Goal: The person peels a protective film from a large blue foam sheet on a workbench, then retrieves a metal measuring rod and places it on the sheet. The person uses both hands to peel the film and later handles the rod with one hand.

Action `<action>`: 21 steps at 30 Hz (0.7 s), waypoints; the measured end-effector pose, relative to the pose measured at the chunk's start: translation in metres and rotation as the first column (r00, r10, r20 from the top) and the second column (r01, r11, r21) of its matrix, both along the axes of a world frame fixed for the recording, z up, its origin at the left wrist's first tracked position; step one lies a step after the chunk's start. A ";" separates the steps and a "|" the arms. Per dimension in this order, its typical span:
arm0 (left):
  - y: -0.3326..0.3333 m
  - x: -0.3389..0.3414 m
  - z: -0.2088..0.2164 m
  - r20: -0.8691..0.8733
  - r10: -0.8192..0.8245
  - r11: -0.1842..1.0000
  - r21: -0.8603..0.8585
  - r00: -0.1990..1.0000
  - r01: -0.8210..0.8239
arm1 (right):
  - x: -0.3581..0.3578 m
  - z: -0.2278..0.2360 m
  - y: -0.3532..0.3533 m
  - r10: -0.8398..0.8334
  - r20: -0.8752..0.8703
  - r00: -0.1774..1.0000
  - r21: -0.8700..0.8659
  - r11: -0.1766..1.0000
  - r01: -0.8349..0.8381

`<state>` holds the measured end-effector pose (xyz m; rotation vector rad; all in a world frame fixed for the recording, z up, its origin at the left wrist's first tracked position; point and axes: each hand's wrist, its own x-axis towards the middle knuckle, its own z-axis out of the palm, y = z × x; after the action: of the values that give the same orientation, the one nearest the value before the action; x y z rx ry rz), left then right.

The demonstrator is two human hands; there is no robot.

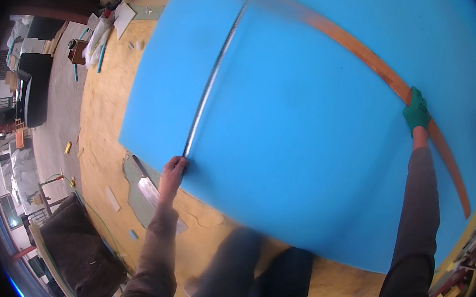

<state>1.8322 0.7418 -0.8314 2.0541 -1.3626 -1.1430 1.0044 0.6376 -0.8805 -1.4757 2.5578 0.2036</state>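
A large blue foam sheet (307,150) lies over the wooden table (103,105). My bare left hand (173,171) is closed around the near end of a long, thin metal ruler (213,76), at the sheet's near-left edge. The ruler runs away from me across the blue surface, and its far end reaches a long wooden strip (375,61). Farther right, my right hand (417,111), in a green glove, grips that strip, which spans the sheet from the far left to the right side. Part of the strip looks blurred near the ruler's far end.
Just left of my left hand, a long knife (148,190) with a dark handle lies on a grey piece on the table. Below left stands a dark brown covered seat (82,248). White plastic (96,46) and scraps sit along the table's far-left edge. Wood pieces (455,287) crowd the right.
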 end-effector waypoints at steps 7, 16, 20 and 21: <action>-0.019 -0.006 -0.017 -0.072 0.057 0.978 0.205 0.996 -0.041 | -0.010 0.024 -0.002 0.153 -0.087 0.984 -0.077 0.984 -0.160; -0.022 -0.009 -0.008 -0.102 0.082 0.964 0.259 0.991 -0.053 | 0.035 0.025 -0.046 0.075 -0.411 0.909 -0.253 0.948 -0.193; -0.019 -0.016 0.010 -0.059 0.116 0.947 0.306 0.991 -0.093 | 0.172 -0.017 0.006 -0.007 -0.161 0.987 -0.447 0.892 -0.066; -0.017 -0.016 0.016 -0.046 0.108 0.947 0.309 0.993 -0.088 | 0.189 -0.018 0.018 0.013 -0.223 0.975 -0.512 0.849 -0.128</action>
<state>1.8158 0.7249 -0.8149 2.2481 -1.0945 -1.4364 1.1933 0.6555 -0.8987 -1.8133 2.8820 -0.3902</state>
